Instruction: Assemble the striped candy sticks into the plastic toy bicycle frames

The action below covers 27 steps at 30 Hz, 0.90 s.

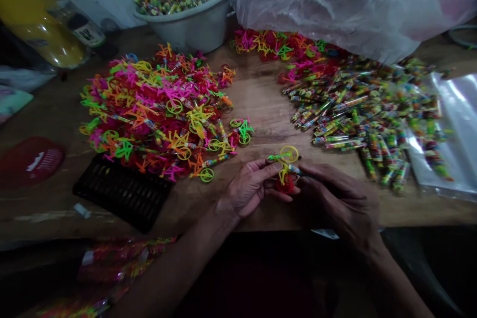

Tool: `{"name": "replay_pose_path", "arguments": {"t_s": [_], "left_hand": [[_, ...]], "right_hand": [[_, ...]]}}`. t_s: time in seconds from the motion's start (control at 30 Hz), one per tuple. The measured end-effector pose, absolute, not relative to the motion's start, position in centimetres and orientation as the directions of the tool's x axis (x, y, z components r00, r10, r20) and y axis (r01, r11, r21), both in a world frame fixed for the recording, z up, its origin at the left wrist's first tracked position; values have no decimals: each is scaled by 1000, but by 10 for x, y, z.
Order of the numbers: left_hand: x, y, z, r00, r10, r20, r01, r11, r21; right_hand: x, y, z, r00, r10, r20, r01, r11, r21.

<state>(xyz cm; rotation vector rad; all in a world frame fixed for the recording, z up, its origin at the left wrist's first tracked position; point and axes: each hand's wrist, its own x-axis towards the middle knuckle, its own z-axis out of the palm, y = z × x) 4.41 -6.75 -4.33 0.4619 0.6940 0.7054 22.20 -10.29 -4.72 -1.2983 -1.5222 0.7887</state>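
Observation:
A small plastic toy bicycle [283, 165], yellow and green with a red wheel, is pinched between the thumb and fingers of my left hand [253, 184]. From the right, my right hand [341, 198] closes its fingers on a slim candy tube [295, 170] whose end meets the bicycle; most of the tube is hidden by the fingers. Left of my hands lies a large heap of bright toy bicycles [160, 109], some with tubes in them. On the right is a pile of wrapped candy tubes [357, 109].
A grey tub [186, 25] full of candy tubes stands at the back. A big plastic bag [335, 5] hangs over more bicycles [268, 44]. Clear bags [458, 134] lie at right. A black slotted tray [119, 191] and a red basket [32, 161] sit at left.

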Motion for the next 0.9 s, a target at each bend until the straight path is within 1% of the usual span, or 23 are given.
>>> {"name": "replay_pose_path", "arguments": {"t_s": [0.07,0.13,0.2,0.3,0.33,0.4,0.47,0.5,0.6,0.73,0.8,0.9], "left_hand": [[44,-67,-44,565,711,-419,-425,686,591],[44,-66,-44,582,696,-420,-414,698,584],[43,-64,-43,596,682,-424,-404,711,576],[41,-60,-43,638,640,-429,-377,744,551],[40,-59,-43,655,626,-423,-368,754,545],[40,-58,-44,675,617,-405,-364,755,545],[40,-58,-44,671,630,-391,-376,744,553],[41,-59,-44,667,633,-393,-376,741,556],[42,-60,-44,669,618,-413,-357,755,551],[42,-60,-43,670,620,-409,-382,759,526],[42,-59,-44,666,625,-407,-391,758,523],[41,-56,-44,691,594,-412,-352,774,526]], "right_hand": [[223,-105,-52,-16,939,343,390,322,-863],[223,-108,-57,-19,912,409,419,379,-825],[222,-109,-60,11,919,393,430,351,-832],[220,-110,-61,72,965,252,391,205,-897],[220,-110,-60,81,967,240,383,192,-904],[220,-111,-58,66,950,306,406,255,-877],[221,-112,-57,17,913,408,456,356,-815],[221,-113,-57,-2,901,434,476,382,-792],[222,-116,-59,-15,900,435,483,387,-785],[220,-115,-63,82,923,377,427,309,-850],[218,-114,-63,106,930,352,422,279,-863],[215,-112,-59,78,913,400,441,328,-835]]}}
